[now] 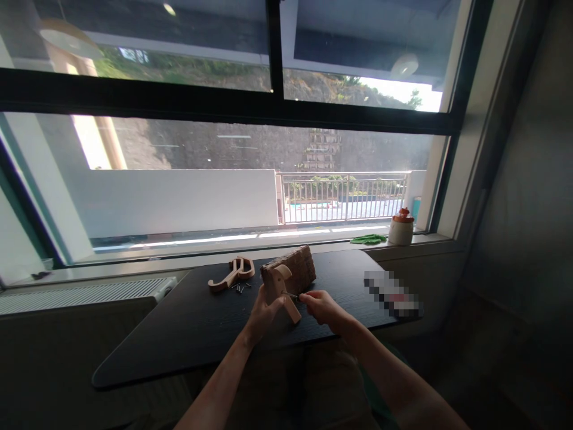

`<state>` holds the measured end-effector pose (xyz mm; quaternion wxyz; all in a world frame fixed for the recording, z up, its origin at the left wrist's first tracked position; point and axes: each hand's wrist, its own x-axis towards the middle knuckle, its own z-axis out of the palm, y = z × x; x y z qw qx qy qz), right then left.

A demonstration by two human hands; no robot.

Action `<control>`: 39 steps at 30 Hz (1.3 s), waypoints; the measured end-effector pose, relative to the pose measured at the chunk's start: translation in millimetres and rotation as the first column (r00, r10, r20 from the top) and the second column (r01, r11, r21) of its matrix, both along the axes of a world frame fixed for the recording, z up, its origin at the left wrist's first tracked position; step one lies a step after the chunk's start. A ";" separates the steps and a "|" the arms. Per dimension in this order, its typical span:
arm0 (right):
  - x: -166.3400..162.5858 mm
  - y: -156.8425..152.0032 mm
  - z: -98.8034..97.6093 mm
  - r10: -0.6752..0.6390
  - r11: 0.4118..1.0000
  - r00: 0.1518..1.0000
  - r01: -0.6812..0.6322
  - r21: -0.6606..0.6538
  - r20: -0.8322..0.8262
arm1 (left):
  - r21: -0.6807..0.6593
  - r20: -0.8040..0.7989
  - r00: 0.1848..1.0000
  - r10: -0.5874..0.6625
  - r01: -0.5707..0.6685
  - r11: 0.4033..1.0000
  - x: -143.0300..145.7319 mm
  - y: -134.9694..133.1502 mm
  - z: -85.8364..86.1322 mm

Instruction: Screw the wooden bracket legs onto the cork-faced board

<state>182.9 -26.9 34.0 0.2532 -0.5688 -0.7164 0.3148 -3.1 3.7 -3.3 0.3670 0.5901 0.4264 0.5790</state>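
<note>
A light wooden hook (pixel 282 276) with a curved top leans at a slant against a rough brown wooden block (pixel 304 266) on the dark table. My left hand (pixel 262 316) is closed around the hook's left side, its thumb pressed on the front; whether its hidden fingers also grip the block I cannot tell. My right hand (pixel 323 306) pinches a thin-shafted tool (pixel 292 295) that looks like a screwdriver. Its tip points left and meets the front of the hook. Most of its handle is hidden in my fingers.
Another curved wooden piece (pixel 233 275) lies left of the block, with several screws (pixel 240 288) beside it. A blurred-out object (pixel 394 294) is at the table's right end. On the windowsill are a green cloth (pixel 367 239) and a jar (pixel 400 231). A radiator (pixel 85 295) stands at left.
</note>
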 end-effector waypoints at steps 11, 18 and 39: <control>-12.6 -15.6 10.8 -0.194 0.927 0.979 0.161 0.340 0.066 | -0.055 0.086 0.996 0.035 -0.030 0.998 5.1 27.6 32.9; -17.1 -45.0 22.5 -0.247 0.855 0.944 0.104 0.509 0.221 | -0.021 0.224 0.974 -0.034 0.039 0.999 14.5 1.0 18.7; -22.4 -3.0 -5.0 -0.298 0.807 0.898 0.057 0.587 0.323 | -0.418 -0.298 0.954 -0.016 -0.115 0.901 0.3 74.5 112.8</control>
